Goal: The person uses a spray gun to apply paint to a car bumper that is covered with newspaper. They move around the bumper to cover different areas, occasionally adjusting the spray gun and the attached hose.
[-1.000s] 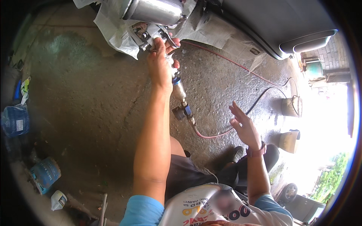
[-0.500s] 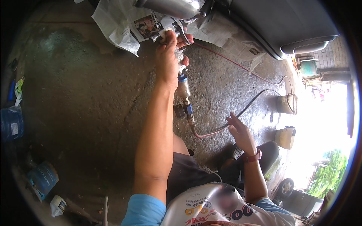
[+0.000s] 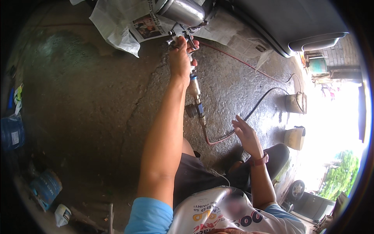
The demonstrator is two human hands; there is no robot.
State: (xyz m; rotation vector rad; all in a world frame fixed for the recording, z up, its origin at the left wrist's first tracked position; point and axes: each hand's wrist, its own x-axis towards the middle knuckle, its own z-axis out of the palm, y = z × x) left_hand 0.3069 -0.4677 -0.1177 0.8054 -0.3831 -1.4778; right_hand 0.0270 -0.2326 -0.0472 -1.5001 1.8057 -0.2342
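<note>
My left hand is wrapped round the handle of a metal spray gun, with my arm stretched away from me. A silver paint cup sits tilted on top of the gun. Below the grip hang a clear air filter with a blue collar and a fitting with a round dark gauge. A reddish air hose runs from there past my right hand. That hand is raised with its fingers stretched out and apart; whether it touches the hose I cannot tell.
A dark vehicle panel juts in at the top, with newspaper and plastic sheeting under it. Two pale buckets, one beyond the other, stand at right. Containers, including a blue one, lie at left on wet concrete.
The spray gun and my left hand have shifted slightly right and nearer to me, and more of the paint cup shows. My right hand stays nearly where it was, still open.
</note>
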